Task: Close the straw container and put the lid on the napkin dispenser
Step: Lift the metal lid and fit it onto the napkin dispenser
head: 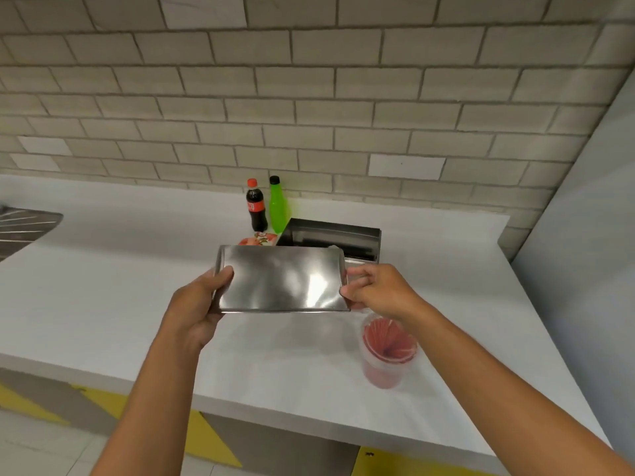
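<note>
Both hands hold a shiny rectangular steel lid (280,278) level above the white counter. My left hand (201,300) grips its left edge and my right hand (376,290) pinches its right edge. Just behind the lid stands the steel napkin dispenser (338,237), its top open and its inside dark. A clear plastic straw container (388,352) full of red straws stands on the counter below my right wrist. I cannot tell whether a clear lid covers it.
A cola bottle (256,205) and a green bottle (277,205) stand at the tiled wall behind the dispenser, with a red-and-white packet (259,238) in front of them. A steel sink drainer (24,228) lies at the far left. A grey wall (584,235) bounds the right.
</note>
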A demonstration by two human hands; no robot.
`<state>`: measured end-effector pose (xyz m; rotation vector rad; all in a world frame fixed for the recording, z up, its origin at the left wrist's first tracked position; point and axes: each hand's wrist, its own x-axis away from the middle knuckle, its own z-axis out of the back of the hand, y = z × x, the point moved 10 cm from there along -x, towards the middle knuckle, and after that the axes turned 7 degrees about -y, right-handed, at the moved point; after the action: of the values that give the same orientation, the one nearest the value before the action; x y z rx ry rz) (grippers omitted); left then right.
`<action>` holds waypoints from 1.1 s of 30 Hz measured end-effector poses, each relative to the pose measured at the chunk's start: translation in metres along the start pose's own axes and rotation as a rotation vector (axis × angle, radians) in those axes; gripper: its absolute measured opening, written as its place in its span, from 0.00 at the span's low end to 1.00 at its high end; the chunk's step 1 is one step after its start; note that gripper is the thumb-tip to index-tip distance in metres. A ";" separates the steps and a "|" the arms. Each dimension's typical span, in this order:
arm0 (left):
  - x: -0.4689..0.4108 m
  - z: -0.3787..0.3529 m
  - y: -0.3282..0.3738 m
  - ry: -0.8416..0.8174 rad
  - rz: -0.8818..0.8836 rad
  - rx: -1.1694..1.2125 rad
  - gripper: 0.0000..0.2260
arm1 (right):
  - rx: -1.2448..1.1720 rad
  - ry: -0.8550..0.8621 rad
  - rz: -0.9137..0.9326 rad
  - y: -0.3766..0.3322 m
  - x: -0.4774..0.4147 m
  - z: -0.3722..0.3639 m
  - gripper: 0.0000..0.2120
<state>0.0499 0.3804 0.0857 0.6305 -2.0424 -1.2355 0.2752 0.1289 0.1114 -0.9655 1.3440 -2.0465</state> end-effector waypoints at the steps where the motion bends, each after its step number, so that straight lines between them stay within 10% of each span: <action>1: -0.007 -0.013 0.006 -0.011 -0.012 -0.016 0.16 | 0.011 0.012 0.008 0.000 0.000 0.010 0.25; 9: -0.061 -0.118 0.028 -0.101 -0.046 -0.203 0.14 | 0.135 0.008 -0.017 0.013 -0.023 0.081 0.44; 26: -0.134 -0.169 0.046 0.047 -0.038 -0.318 0.09 | 0.134 -0.010 -0.046 0.031 -0.105 0.113 0.30; 33: -0.143 -0.152 0.044 0.046 -0.010 -0.321 0.10 | 0.146 -0.019 -0.032 0.031 -0.109 0.106 0.40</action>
<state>0.2553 0.4098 0.1357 0.5103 -1.7531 -1.4995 0.4266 0.1370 0.0795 -0.9447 1.1582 -2.1216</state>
